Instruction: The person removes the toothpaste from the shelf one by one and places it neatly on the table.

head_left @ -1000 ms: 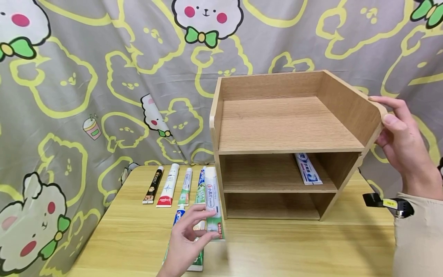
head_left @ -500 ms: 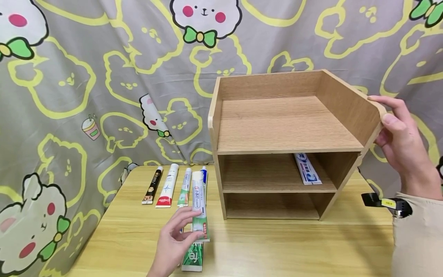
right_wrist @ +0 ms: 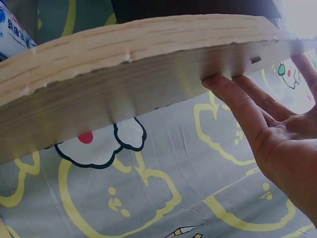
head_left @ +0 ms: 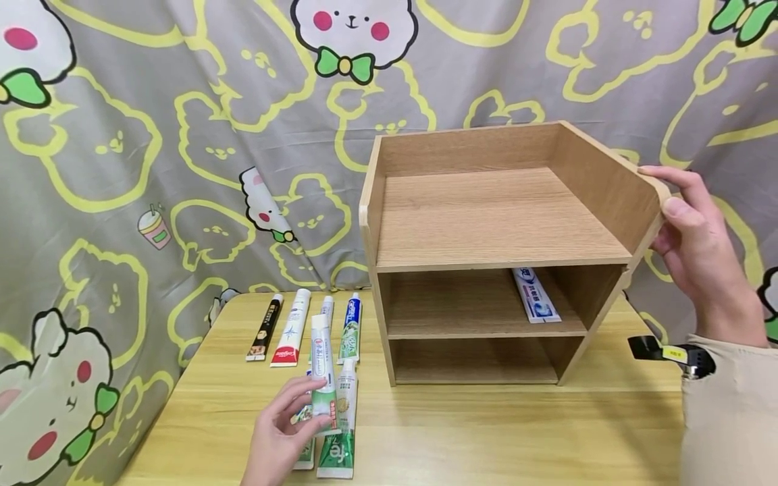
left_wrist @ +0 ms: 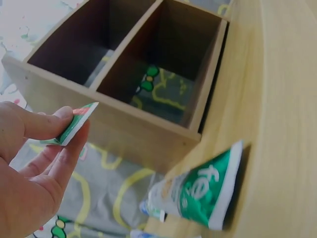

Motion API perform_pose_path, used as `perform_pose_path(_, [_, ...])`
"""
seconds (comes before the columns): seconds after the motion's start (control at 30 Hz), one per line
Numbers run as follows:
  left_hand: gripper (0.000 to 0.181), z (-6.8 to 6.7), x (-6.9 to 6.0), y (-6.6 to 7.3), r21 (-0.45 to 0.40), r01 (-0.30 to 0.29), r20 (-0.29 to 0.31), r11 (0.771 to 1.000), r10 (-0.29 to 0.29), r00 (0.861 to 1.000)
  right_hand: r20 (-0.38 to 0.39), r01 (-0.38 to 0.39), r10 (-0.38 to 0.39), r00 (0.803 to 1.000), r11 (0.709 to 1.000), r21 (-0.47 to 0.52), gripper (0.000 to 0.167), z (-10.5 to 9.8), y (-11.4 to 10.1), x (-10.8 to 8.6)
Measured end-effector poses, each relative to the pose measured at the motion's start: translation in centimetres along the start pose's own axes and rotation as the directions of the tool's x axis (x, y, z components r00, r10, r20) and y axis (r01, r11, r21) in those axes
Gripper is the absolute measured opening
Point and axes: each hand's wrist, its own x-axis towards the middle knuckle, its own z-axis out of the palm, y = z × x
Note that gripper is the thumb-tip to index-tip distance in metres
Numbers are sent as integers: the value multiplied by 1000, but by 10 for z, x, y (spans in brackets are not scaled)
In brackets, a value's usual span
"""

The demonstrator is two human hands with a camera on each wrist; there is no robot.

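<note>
My left hand (head_left: 276,428) pinches a white and green toothpaste tube (head_left: 321,354) near its flat crimped end, cap pointing away, above other tubes on the table. In the left wrist view, thumb and fingers hold that tube (left_wrist: 77,124) by its green end. At the far right, my right hand (head_left: 705,260) holds the upper side panel of a wooden shelf unit (head_left: 504,219), thumb at its front edge and forefinger on top. Two fingertips touch the panel's outer face in the right wrist view. A white and blue toothpaste tube (head_left: 536,295) lies at the right of the middle shelf.
Left of the shelf lie a black tube (head_left: 265,327), a white and red tube (head_left: 293,329) and a blue and green tube (head_left: 350,327). A green and white tube (head_left: 337,452) lies nearer; another is partly hidden by my left hand. A patterned curtain (head_left: 200,148) hangs behind.
My left hand has carried the pinched toothpaste tube leftward, away from the shelf unit, uncovering the blue and green tube. My right hand keeps its hold on the shelf; the head view shifts slightly.
</note>
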Motion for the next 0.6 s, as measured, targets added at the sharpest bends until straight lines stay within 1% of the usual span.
perform_pose_path(0.17, [51,-16,-3,-14,21,-44,0,999,44,999,-37,-3,2,999,1000,-12,46,4,-2,-1])
perform_pose_path(0.2, [51,-19,-4,-16,21,-41,-2,999,42,999,-50,-4,3,999,1000,-21,46,5,-2,-1])
perform_pose_path(0.27, [51,-24,-5,-20,21,-23,-14,1000,24,1000,-43,-4,4,999,1000,-13,46,5,-2,-1])
perform_pose_path(0.43, [53,-35,-9,-27,21,19,-40,1000,-19,999,4,1,-1,1000,1000,11,46,3,0,0])
perform_pose_path(0.6, [54,-44,-10,-35,10,37,-56,999,-37,998,-11,2,-2,1000,1000,-13,46,4,-1,0])
